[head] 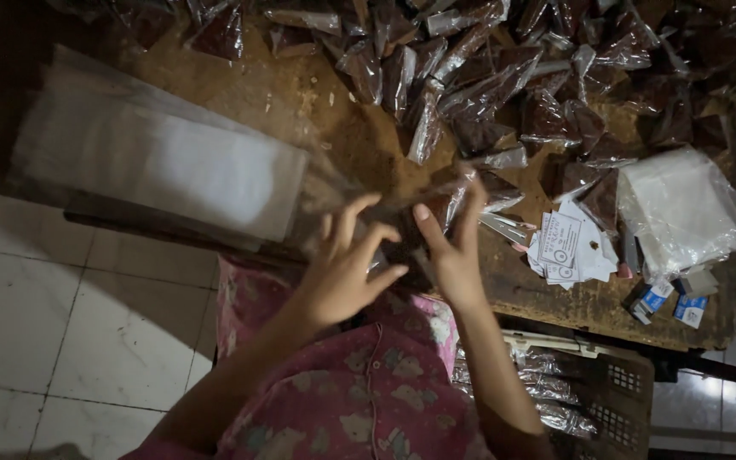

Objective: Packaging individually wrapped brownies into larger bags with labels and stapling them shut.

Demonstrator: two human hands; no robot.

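Note:
My left hand [347, 264] and my right hand [451, 243] meet at the near edge of a low wooden table [317, 119]. Between them they hold a small clear plastic packet [436, 200] with dark brown contents, pinched at its upper part by the fingertips of both hands. The packet's lower part is hidden behind my fingers. Beyond my hands lies a big heap of similar filled packets [487, 77], covering the far and right parts of the table.
A stack of flat empty clear bags [163, 158] lies on the table's left. Small white paper labels [568, 247], a bundle of clear bags [683, 209] and small boxes [670, 302] lie at right. A plastic crate [606, 396] with filled packets stands on the tiled floor [70, 315].

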